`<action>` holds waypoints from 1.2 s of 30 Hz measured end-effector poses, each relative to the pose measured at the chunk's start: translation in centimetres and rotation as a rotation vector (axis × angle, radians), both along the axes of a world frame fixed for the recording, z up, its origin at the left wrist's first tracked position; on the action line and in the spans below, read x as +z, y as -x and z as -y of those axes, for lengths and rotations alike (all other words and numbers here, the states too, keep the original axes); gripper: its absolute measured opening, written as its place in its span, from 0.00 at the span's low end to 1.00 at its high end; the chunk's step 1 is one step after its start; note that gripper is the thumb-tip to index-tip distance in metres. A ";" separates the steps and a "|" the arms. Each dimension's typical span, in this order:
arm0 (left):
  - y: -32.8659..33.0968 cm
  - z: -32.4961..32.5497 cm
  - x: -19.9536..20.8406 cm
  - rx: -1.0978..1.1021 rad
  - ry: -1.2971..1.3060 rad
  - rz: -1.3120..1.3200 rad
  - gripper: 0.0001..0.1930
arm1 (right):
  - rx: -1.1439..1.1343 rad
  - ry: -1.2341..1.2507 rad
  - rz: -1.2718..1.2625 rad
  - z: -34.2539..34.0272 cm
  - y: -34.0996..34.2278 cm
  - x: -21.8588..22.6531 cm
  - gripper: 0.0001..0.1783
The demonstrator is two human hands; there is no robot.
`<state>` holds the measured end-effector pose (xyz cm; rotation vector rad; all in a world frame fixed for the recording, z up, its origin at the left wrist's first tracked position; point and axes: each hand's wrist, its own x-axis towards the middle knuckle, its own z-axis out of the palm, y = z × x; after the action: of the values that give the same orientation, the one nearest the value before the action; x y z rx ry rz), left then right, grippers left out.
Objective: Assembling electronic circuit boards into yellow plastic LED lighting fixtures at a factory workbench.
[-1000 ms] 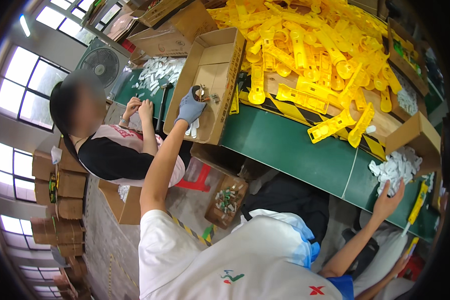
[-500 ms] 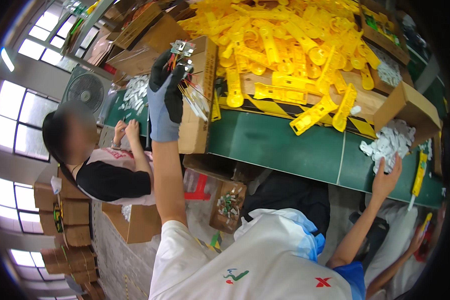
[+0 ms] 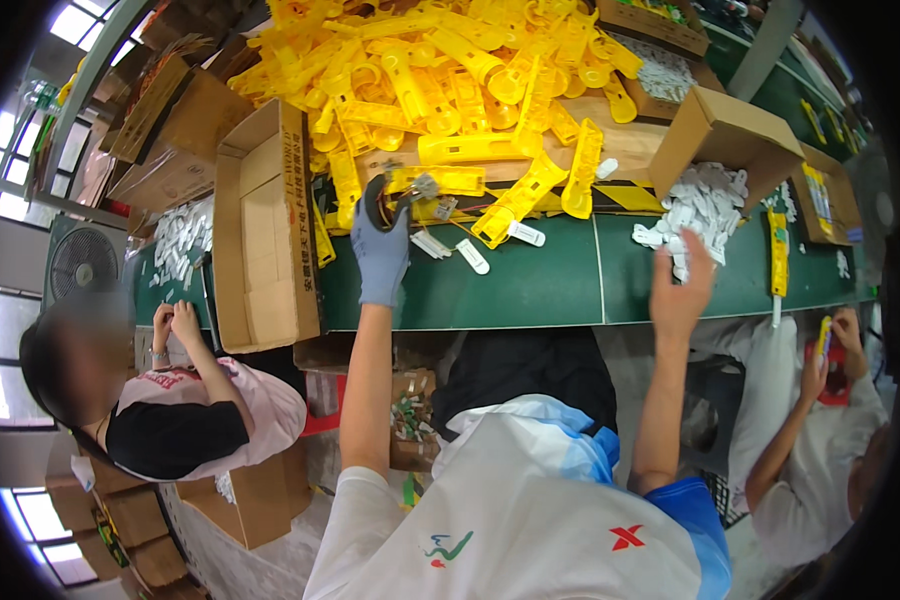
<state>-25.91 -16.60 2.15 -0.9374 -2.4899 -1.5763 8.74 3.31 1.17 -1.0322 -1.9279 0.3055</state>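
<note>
- Grey fabric with a dark palm covers the left hand [image 3: 382, 250], a glove worn over it; its fingers are clenched on a small bundle of wired metal parts [image 3: 417, 190], held up just above the green bench [image 3: 530, 290].
- The bundle is seen at the near edge of the yellow plastic pile [image 3: 450, 90], with thin red and yellow wires hanging from it toward the bench.
- The bare right hand [image 3: 682, 290] is laid on a heap of small white plastic pieces [image 3: 695, 205], to the right of the yellow pile; whether its fingers are closed on any piece cannot be told.
- The white heap spills from a tipped cardboard box [image 3: 720, 125].
- A few loose white pieces [image 3: 473, 255] lie on the bench just below the yellow pile.
- An open, shallow cardboard box [image 3: 260, 230] stands to the left of the yellow pile, beside the gloved hand.
- Another person [image 3: 170, 400] is seated further left of it, both hands raised at the bench edge.
</note>
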 end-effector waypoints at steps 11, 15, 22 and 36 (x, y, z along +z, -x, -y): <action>-7.1 5.1 0.2 0.211 -0.194 -0.173 0.14 | 0.568 0.104 0.389 5.8 12.5 -0.1 0.22; -14.3 6.1 -0.8 -0.119 -0.415 0.471 0.15 | 0.558 0.224 0.150 5.8 12.3 1.8 0.15; -18.0 -1.0 -1.8 -0.702 -0.900 1.432 0.22 | 0.752 0.965 -0.150 9.1 7.1 6.8 0.24; -16.5 0.6 1.8 -0.590 0.016 0.873 0.12 | 0.581 0.653 0.005 10.4 -0.2 3.3 0.11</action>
<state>-9.38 -17.20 3.93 -1.2762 -2.8809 -2.6192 8.98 -7.13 4.46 -0.8250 -2.1519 1.3257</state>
